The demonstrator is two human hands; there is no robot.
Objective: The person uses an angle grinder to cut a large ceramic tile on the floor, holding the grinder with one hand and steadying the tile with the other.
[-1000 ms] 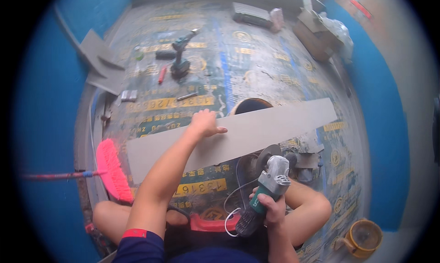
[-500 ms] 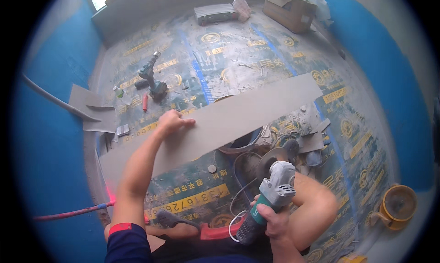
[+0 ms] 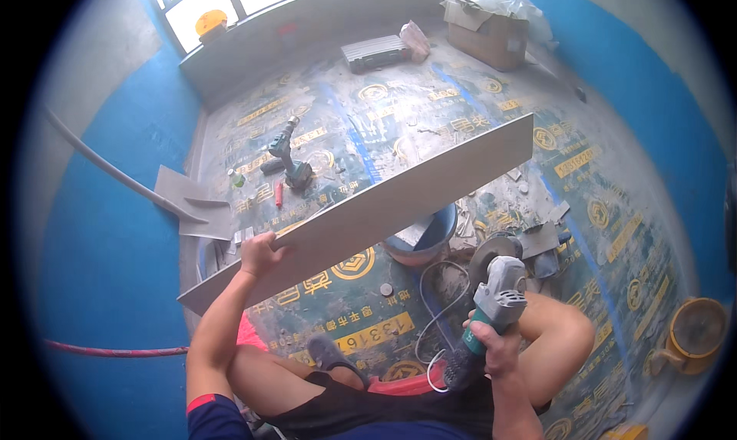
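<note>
A long grey board-like tile (image 3: 384, 210) is tilted up in front of me, its far end at the upper right. My left hand (image 3: 261, 254) is closed over its upper edge near the left end. In my right hand (image 3: 495, 346) is a green and grey angle grinder (image 3: 499, 294), held upright by its body above my right leg. Its round disc (image 3: 485, 257) faces forward, apart from the tile. A blue bucket (image 3: 426, 244) stands behind and below the tile, partly hidden by it. The grinder's white cord (image 3: 418, 340) loops over the floor beside it.
Beyond the tile stand a cordless drill (image 3: 290, 160) and a red tube (image 3: 279, 194). A shovel (image 3: 196, 210) leans at the left wall. Tile scraps (image 3: 537, 237) lie right of the bucket. A cardboard box (image 3: 487, 41) and a grey case (image 3: 376, 54) sit at the back; a yellow round lamp-like object (image 3: 695, 329) is at right.
My left hand has moved from the tile's face to its upper edge, and the tile has tipped up from lying flatter, showing more of the bucket. The grinder stays in my right hand.
</note>
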